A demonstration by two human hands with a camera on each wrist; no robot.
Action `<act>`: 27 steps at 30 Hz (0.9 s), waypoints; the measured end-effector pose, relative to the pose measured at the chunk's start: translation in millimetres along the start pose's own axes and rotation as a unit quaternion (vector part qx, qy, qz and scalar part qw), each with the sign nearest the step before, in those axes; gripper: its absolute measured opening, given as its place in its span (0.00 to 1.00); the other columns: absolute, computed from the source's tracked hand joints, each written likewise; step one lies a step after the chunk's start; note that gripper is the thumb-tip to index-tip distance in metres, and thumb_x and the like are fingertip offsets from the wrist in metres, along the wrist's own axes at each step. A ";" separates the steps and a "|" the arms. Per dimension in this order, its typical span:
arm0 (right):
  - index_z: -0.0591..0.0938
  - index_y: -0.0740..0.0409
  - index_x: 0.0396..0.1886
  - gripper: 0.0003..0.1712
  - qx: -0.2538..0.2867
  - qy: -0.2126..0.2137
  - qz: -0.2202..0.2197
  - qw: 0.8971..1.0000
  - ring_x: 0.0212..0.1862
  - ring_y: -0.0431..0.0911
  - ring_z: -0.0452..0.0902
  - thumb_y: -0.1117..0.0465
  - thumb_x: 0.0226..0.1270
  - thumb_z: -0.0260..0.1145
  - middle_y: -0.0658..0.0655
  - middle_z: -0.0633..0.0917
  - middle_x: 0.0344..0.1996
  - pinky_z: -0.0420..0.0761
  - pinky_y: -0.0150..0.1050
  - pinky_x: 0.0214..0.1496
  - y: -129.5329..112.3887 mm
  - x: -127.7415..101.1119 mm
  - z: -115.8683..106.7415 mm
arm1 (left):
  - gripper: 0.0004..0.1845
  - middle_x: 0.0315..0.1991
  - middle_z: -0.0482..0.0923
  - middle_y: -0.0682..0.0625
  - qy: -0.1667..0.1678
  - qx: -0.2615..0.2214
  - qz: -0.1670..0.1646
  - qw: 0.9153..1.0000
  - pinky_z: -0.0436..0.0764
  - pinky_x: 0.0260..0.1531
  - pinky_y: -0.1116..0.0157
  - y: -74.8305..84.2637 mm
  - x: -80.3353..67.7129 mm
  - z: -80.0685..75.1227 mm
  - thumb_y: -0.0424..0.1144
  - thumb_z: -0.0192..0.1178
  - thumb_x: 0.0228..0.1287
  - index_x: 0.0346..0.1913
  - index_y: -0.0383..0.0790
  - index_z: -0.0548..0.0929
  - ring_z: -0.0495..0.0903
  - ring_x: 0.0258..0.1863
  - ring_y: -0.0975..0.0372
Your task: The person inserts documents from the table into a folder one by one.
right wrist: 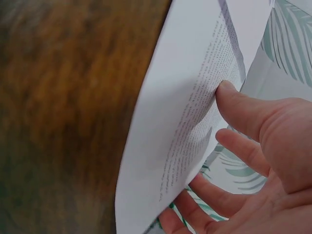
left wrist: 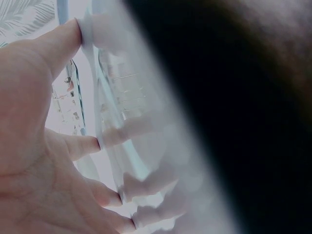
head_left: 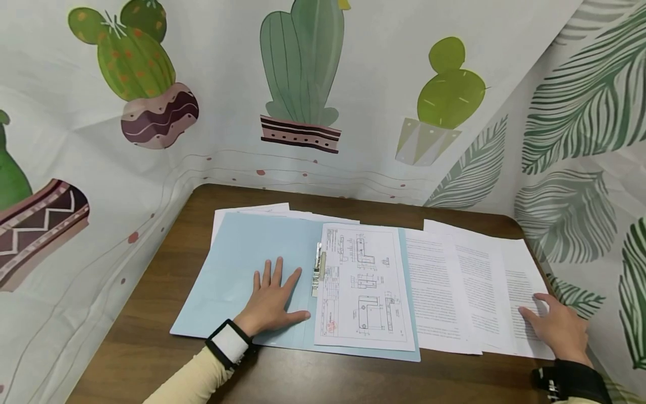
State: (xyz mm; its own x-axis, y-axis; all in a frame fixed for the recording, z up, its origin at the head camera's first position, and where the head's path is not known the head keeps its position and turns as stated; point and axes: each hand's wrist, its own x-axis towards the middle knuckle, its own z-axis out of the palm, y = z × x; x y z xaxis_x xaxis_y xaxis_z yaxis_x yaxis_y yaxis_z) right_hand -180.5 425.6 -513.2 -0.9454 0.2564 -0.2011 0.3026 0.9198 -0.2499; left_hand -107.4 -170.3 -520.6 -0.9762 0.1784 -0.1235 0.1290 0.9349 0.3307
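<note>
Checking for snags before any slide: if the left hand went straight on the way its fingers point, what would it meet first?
The left hand lies flat on the open blue folder. Straight ahead is bare cover, then probably the white sheets under its far edge; depth is unclear.

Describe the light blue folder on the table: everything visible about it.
The light blue folder lies open and flat on the brown table, looking like thin card or plastic. A metal clip runs along its spine. A sheet of technical drawings rests on its right half; white pages stick out behind its top edge. The left hand presses flat on its left half.
</note>
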 end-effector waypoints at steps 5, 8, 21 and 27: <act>0.66 0.72 0.66 0.36 0.010 -0.007 0.023 1.000 0.57 0.80 0.57 0.56 0.68 0.69 0.87 0.62 0.56 0.61 0.72 0.53 -3.0 -0.2 -0.3 | 0.54 0.79 0.45 0.26 -0.002 0.001 -0.001 1.000 0.45 0.68 0.27 0.3 -0.5 -0.1 0.68 0.71 0.54 0.78 0.41 0.66 0.40 0.78 0.29; 0.65 0.72 0.67 0.38 0.014 -0.002 0.035 0.999 0.59 0.82 0.55 0.57 0.67 0.70 0.88 0.60 0.58 0.62 0.73 0.55 -5.1 -0.7 -0.4 | 0.54 0.79 0.45 0.26 -0.002 0.003 0.000 1.000 0.46 0.68 0.27 0.0 -0.1 -0.1 0.68 0.70 0.54 0.78 0.41 0.66 0.40 0.77 0.29; 0.66 0.73 0.70 0.35 0.014 0.044 0.074 0.996 0.62 0.80 0.63 0.66 0.67 0.67 0.85 0.66 0.63 0.66 0.70 0.60 -10.1 4.8 -1.8 | 0.54 0.80 0.44 0.26 -0.002 0.006 0.002 1.000 0.45 0.68 0.27 -2.0 -0.1 1.2 0.69 0.70 0.55 0.78 0.41 0.65 0.40 0.78 0.29; 0.63 0.72 0.75 0.35 0.039 0.054 0.119 0.991 0.61 0.78 0.68 0.67 0.70 0.57 0.82 0.68 0.65 0.70 0.68 0.57 -10.7 5.9 -6.7 | 0.54 0.79 0.45 0.26 0.002 0.004 0.003 1.000 0.46 0.68 0.27 -1.0 -1.0 0.4 0.68 0.71 0.54 0.78 0.41 0.66 0.40 0.77 0.28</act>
State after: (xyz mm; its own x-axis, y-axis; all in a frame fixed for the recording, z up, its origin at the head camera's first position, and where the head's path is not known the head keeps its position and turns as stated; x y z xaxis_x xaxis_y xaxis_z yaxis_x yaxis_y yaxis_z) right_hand -190.1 419.3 -505.3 -0.8523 0.4973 -0.1622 0.5230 0.8045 -0.2815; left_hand -106.5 -171.3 -521.2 -0.9760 0.1834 -0.1177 0.1370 0.9363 0.3233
